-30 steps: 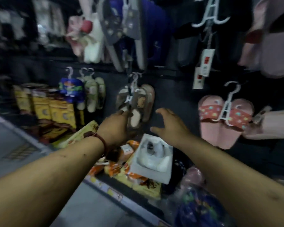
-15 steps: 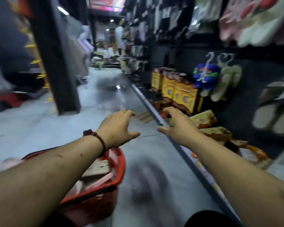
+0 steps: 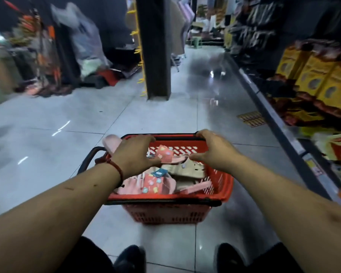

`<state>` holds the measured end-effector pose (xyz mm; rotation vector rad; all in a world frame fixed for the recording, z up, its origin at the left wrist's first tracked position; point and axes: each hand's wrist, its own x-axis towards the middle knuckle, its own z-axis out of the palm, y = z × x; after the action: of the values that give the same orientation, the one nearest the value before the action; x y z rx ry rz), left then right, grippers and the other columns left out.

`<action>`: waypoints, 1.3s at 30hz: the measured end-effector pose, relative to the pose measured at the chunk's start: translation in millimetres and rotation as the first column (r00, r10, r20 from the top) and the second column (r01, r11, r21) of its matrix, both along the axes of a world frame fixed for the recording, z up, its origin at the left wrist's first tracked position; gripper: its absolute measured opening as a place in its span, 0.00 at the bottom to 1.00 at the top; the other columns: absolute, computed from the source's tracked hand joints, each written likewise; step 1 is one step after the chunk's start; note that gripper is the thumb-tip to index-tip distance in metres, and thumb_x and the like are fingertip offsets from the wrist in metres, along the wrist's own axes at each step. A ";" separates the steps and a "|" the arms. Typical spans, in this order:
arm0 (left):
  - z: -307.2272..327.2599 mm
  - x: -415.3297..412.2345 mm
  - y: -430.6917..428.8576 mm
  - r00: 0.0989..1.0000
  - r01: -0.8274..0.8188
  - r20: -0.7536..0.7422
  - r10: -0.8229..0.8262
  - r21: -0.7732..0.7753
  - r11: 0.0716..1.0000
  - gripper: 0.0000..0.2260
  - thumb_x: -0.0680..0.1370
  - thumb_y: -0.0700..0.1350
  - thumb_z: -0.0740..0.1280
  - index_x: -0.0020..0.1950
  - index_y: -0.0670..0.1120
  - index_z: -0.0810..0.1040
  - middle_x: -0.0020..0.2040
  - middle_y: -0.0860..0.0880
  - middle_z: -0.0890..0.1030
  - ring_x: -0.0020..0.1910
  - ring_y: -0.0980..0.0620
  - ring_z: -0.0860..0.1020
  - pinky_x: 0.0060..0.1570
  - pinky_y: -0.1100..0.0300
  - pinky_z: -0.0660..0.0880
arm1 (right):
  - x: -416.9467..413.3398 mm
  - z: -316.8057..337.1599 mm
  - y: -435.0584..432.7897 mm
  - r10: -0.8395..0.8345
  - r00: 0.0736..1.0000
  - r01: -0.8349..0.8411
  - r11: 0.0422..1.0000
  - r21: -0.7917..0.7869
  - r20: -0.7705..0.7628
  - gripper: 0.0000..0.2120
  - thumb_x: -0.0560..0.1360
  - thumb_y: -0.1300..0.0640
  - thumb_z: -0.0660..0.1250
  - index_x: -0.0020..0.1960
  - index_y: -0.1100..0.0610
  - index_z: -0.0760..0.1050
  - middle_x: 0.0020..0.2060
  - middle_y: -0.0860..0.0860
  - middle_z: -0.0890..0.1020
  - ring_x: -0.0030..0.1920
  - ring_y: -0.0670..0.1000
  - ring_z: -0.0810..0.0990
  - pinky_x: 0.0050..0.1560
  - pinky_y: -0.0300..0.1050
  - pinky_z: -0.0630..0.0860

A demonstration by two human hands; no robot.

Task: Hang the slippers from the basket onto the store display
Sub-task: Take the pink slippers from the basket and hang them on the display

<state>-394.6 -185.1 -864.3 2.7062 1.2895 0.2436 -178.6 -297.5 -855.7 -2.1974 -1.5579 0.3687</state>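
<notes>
Desk: What stands round the basket?

Photographer: The red basket (image 3: pixel 165 200) sits on grey floor tiles (image 3: pixel 47 154) in a shop aisle. It lies just ahead of the person's black shoes (image 3: pixel 130 257), with a dark pillar (image 3: pixel 156 46) farther up. A shelf unit (image 3: pixel 283 131) runs along the right, stacked with yellow boxes (image 3: pixel 313 75). Blurred goods line the left.

Desk: And the slippers?

Photographer: They are in the basket: pink slippers (image 3: pixel 152 182) with dotted straps and a beige slipper (image 3: pixel 185 170) among them. One plain pink slipper (image 3: pixel 112 142) pokes over the far left rim.

Desk: Hands?

Photographer: The left hand (image 3: pixel 135 154), with a red cord (image 3: pixel 116 168) at the wrist, and the right hand (image 3: pixel 215 152) are spread above the basket. Their thumbs are apart and they grasp nothing. The fingers bend down at the far rim; touching or not, I cannot tell.

Desk: Any writing?

Photographer: There is a blue tag (image 3: pixel 159 173) on a slipper and strips along the shelf edge, all too blurred to read.

Desk: Room to move?

Photographer: Open tiles lie left of the basket and up the aisle between pillar and shelf. A black handle (image 3: pixel 89 156) juts from the basket's left side.
</notes>
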 end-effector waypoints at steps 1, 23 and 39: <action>-9.5 -6.3 6.8 1.000 -0.020 0.004 0.020 -0.025 0.999 0.32 0.72 0.63 0.72 0.71 0.50 0.71 0.67 0.48 0.77 0.65 0.46 0.76 0.62 0.48 0.73 | -4.4 -7.3 9.4 0.016 1.000 -0.016 1.000 -0.012 -0.010 0.38 0.69 0.44 0.78 0.73 0.53 0.67 0.68 0.53 0.74 0.66 0.55 0.74 0.66 0.49 0.72; -98.5 -47.0 107.9 0.862 -0.297 0.277 0.426 -0.404 0.865 0.06 0.74 0.40 0.72 0.39 0.50 0.81 0.37 0.52 0.82 0.33 0.50 0.81 0.42 0.57 0.80 | -77.5 -102.5 133.8 0.149 0.918 -0.237 0.949 -0.209 -0.369 0.18 0.73 0.49 0.75 0.58 0.55 0.76 0.50 0.52 0.81 0.52 0.52 0.79 0.58 0.50 0.78; -84.1 -26.5 95.6 0.832 -0.167 0.402 0.382 -0.476 0.863 0.06 0.78 0.46 0.71 0.53 0.46 0.79 0.48 0.46 0.85 0.42 0.51 0.84 0.39 0.58 0.78 | -71.9 -83.7 141.5 -0.238 0.391 0.220 0.962 -0.160 -0.889 0.07 0.75 0.65 0.73 0.40 0.62 0.76 0.28 0.56 0.77 0.20 0.47 0.70 0.21 0.39 0.65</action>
<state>-421.0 -89.5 -948.5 1.9142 1.3765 0.5614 -250.5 -156.0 -939.4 -1.6225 -0.5977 1.2371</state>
